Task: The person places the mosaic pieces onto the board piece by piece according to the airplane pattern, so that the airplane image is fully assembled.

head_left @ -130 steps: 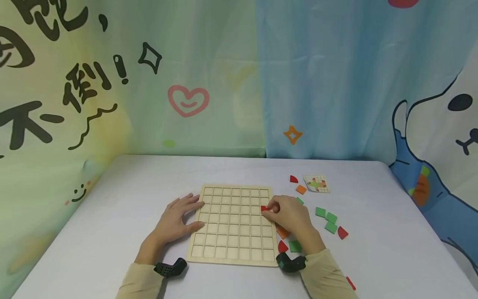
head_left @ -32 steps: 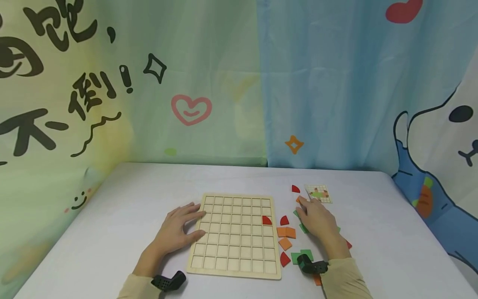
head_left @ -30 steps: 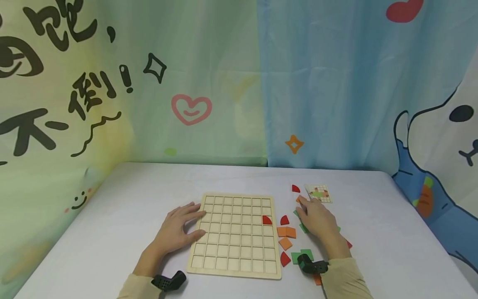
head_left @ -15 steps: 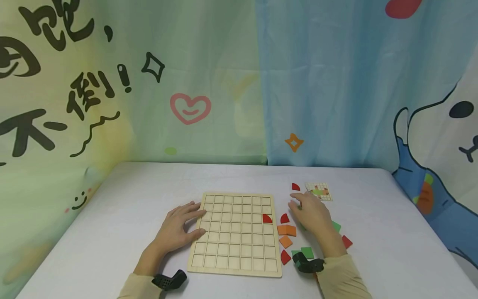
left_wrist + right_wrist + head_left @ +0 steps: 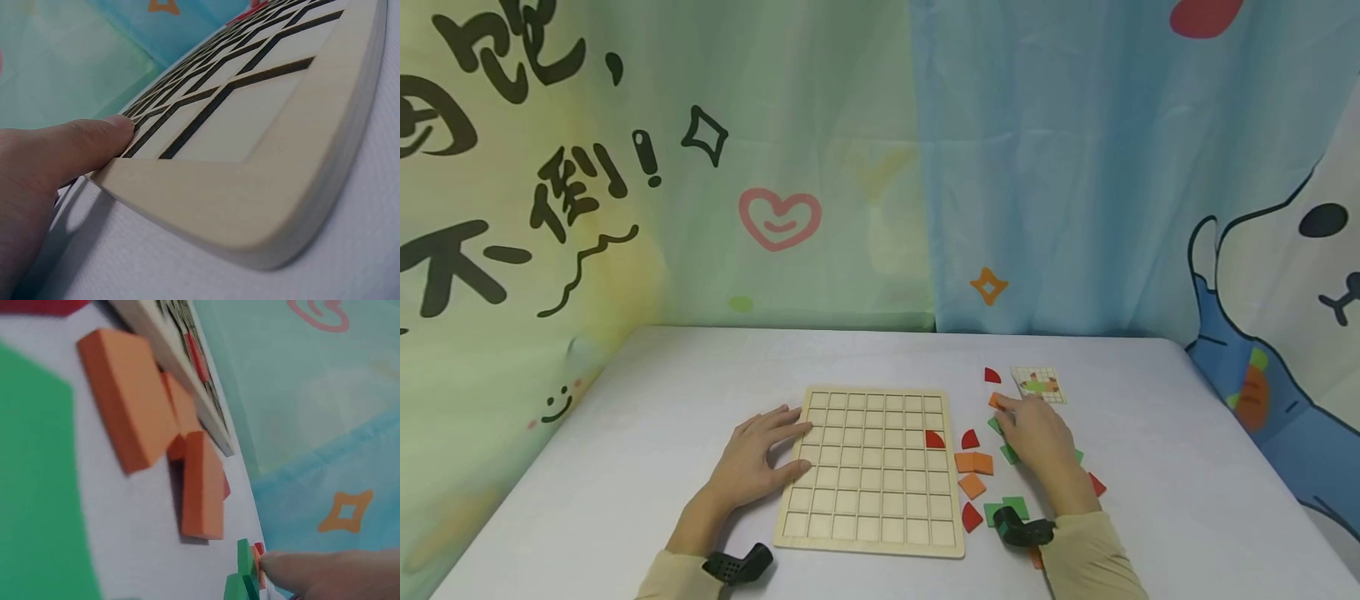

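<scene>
My left hand (image 5: 763, 454) rests at the left edge of a square wooden grid board (image 5: 868, 551), thumb and fingertips on its frame. In the left wrist view a digit (image 5: 94, 144) lies on the board's rim. One red quarter-circle tile (image 5: 935, 440) sits in a grid cell near the board's right side. My right hand (image 5: 1037, 437) is beyond the board to the right, its index fingertip at an orange square tile (image 5: 995, 401). The right wrist view shows that finger (image 5: 294, 569) touching the orange tile beside green tiles (image 5: 244, 569); the thumb is out of sight there.
A picture card (image 5: 1039, 385) and a red quarter-circle (image 5: 992, 376) lie at the back right. Orange tiles (image 5: 973, 463), green tiles (image 5: 1015, 506) and more red quarter-circles (image 5: 972, 517) are scattered along the board's right side, some partly under the right forearm.
Over four seconds ago my right hand held the red quarter-circle over the board; that tile now lies in a cell. Since then the hand went to the orange tile, shifted left, and returned.
</scene>
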### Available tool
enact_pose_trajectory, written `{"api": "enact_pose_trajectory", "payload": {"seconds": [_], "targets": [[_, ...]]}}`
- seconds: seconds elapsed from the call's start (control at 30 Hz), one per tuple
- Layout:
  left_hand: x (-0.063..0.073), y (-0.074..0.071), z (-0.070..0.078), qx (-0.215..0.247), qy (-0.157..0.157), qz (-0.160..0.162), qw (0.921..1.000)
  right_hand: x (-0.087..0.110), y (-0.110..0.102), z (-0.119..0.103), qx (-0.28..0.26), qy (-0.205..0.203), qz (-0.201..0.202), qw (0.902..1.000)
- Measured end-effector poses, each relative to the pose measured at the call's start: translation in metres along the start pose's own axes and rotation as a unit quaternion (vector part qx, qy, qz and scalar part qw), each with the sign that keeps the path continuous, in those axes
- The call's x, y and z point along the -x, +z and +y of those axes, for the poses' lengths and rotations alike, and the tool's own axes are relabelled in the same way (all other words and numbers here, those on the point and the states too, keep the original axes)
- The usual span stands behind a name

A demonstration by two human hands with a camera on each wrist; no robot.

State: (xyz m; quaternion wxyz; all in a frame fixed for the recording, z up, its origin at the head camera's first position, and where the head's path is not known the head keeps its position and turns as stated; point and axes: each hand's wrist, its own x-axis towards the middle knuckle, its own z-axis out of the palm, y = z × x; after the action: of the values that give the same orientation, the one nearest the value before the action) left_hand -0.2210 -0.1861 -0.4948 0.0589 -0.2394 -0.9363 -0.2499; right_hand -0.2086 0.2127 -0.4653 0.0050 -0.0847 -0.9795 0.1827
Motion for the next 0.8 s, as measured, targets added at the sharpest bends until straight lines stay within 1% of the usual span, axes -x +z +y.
{"api": "enact_pose_trajectory", "payload": {"seconds": [0.2,0.4,0.63,0.8], "targets": [[0.0013,0.0001,-0.0014,0.003,0.006,0.001,1.0000,0.0013,-0.0026,0.0004,-0.022,0.009,0.018,0.9996],[0.0019,-0.0003,-0.0011,0.004,0.006,0.001,1.0000,-0.0009,0.0011,0.0041,-0.017,0.025,0.029,0.9991],[0.0017,-0.0007,-0.0009,0.004,0.007,-0.001,1.0000,-0.0054,0.0042,0.0059,-0.027,0.049,0.025,0.9982],[0.0010,-0.0010,-0.0013,0.003,0.012,-0.001,0.9999,-0.0068,0.0046,0.0061,-0.039,0.059,0.034,0.9969]]}}
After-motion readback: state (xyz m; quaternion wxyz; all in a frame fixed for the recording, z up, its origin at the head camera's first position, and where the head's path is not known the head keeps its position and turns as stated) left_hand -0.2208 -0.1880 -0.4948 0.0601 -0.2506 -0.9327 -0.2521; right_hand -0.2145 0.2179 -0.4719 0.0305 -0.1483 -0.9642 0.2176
